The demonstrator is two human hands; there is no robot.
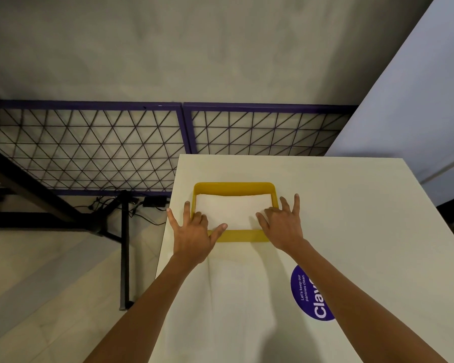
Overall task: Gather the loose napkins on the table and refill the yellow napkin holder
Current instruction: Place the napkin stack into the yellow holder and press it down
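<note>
One pale cream table point(351, 218) fills the lower right, its top matte and plain. One yellow holder point(235, 186) sits on it, near the far left corner. One round purple sticker point(308, 294) with white lettering lies nearer than the holder and to its right, partly covered by the right forearm.

Past the holder, beyond the table's far edge, two purple-framed wire mesh panels point(89, 142) stand side by side against a grey wall point(194, 48). To the holder's left, off the table, lie a light floor point(50, 258), one black metal leg point(125, 244) and a tangle of black cables point(142, 213). Far right of the holder rises one pale blue-grey panel point(417, 113).

One stack of white napkins point(233, 213) lies flat inside the holder, filling most of it; the number of sheets cannot be told.

Two bare hands are at the holder. The left hand point(194, 234) straddles its left wall: two fingers spread straight outside, the others bent down onto the napkins, thumb lying on them near the front rim. The right hand point(282, 226) straddles the right wall likewise, two fingers straight outside, the rest and the thumb bent onto the napkins. Neither hand grips anything; both press on the stack
</note>
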